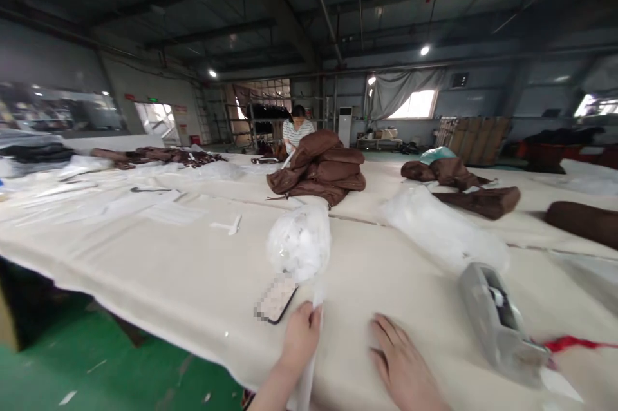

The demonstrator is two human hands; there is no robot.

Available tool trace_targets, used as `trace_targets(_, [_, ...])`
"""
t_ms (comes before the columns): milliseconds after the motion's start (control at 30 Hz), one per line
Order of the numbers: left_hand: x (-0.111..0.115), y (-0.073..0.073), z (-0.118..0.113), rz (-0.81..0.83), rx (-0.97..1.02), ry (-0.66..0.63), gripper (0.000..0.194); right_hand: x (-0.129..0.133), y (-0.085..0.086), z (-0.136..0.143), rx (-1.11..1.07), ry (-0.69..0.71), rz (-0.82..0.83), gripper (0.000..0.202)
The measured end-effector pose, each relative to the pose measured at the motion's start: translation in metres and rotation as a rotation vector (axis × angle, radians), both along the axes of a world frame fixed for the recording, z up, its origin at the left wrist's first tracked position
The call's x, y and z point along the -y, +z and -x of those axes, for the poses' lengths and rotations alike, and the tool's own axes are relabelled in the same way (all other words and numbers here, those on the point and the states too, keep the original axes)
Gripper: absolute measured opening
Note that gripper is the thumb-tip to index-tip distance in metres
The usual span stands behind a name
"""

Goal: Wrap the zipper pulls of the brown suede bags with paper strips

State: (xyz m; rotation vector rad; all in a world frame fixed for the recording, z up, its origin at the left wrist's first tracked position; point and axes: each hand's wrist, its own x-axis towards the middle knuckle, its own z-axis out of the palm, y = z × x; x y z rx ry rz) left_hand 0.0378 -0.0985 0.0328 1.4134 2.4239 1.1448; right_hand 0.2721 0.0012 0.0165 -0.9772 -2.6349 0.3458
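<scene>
My left hand [300,335] is closed in a pinch on a narrow white strip [308,380] that runs along the table toward me. What the strip is made of is unclear. My right hand [404,363] lies on the cream tabletop [360,298] with its fingers stretched out, holding nothing. Just beyond the left hand is a phone [277,298], its face blurred out. Behind the phone sits a round bundle of clear plastic [299,243]. A grey tape dispenser [497,327] stands to the right of my right hand.
Brown padded garments [323,169] are heaped mid-table, with more rolled brown pieces [487,201] at right. A long plastic bag [439,227] lies before them. Flat white sheets [154,208] cover the left side. Across the table is a person in a striped top [295,132].
</scene>
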Motion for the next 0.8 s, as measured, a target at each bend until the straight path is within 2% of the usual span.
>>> trace_targets(67, [-0.001, 0.002, 0.001, 0.011, -0.024, -0.007, 0.029, 0.011, 0.001, -0.002, -0.022, 0.015, -0.034, 0.048])
trace_targets(200, [-0.006, 0.005, 0.004, 0.061, -0.06, -0.007, 0.03, 0.018, 0.024, -0.003, -0.046, 0.016, -0.009, 0.046])
trace_targets(300, [-0.006, 0.008, 0.003, 0.07, -0.097, -0.009, 0.029, 0.019, 0.034, 0.0, -0.083, -0.014, 0.001, 0.043])
trace_targets(600, [0.001, 0.013, -0.003, 0.044, -0.15, 0.015, 0.029, 0.027, 0.032, -0.003, -0.102, -0.042, -0.031, 0.039])
trace_targets(800, [0.004, 0.015, -0.003, 0.002, -0.131, -0.007, 0.032, 0.029, 0.041, -0.003, -0.092, -0.056, -0.008, 0.041])
